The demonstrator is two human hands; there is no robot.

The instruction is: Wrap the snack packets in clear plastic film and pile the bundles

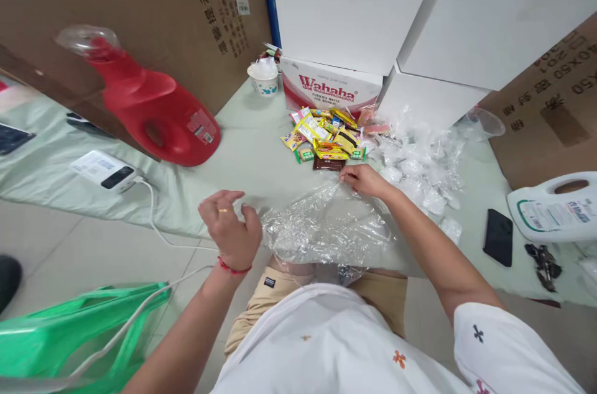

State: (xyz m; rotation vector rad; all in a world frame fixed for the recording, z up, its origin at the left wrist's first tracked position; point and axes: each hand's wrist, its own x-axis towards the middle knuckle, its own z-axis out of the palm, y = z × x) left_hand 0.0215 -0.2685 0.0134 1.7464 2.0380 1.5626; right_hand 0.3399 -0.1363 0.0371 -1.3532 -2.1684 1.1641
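"Plastic film [321,220], clear and crinkled: where does it lie?"

"Rumpled over the near edge of the pale green cloth [252,145], in front of the shiny snack packets [326,133]."

"And the fingers?"

"The right hand [366,181] pinches its upper edge between thumb and forefinger; the left hand [232,229] is just beside it, fingers loosely curled, thumb apart."

"What else?"

"Lumpy white bundles [417,176] in glossy wrap, heaped near the right wrist."

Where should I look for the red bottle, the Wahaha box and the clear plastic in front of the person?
Red bottle [156,99]: head view, on its body above the handle hole.
Wahaha box [329,88]: head view, on its printed front.
Clear plastic [321,220]: head view, on its crumpled middle.
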